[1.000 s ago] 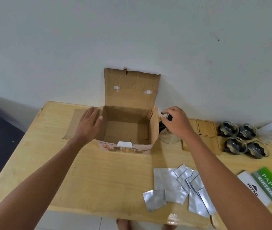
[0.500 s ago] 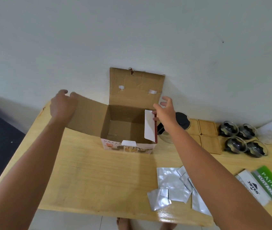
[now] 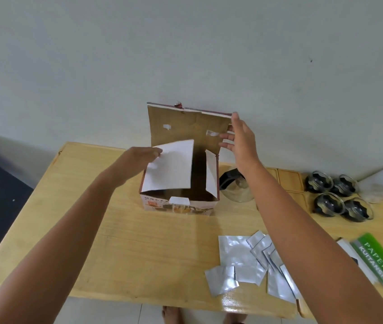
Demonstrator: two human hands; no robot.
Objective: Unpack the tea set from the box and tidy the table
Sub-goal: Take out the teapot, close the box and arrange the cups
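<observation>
A cardboard box stands at the middle back of the wooden table. Its tall rear lid flap stands upright against the wall. My left hand presses the left side flap inward over the opening. The right side flap is folded in too. My right hand has its fingers spread against the right edge of the rear lid flap. A glass teapot with a black lid sits just right of the box, partly hidden by my right arm.
Several glass cups with dark inserts stand at the right, beside wooden coasters. Several silver foil sachets lie near the front edge. A green receipt book and a white box lie at the far right.
My left hand has folded the left flap from lying outward to over the opening. My right hand has left the right side flap and risen to the rear lid flap.
</observation>
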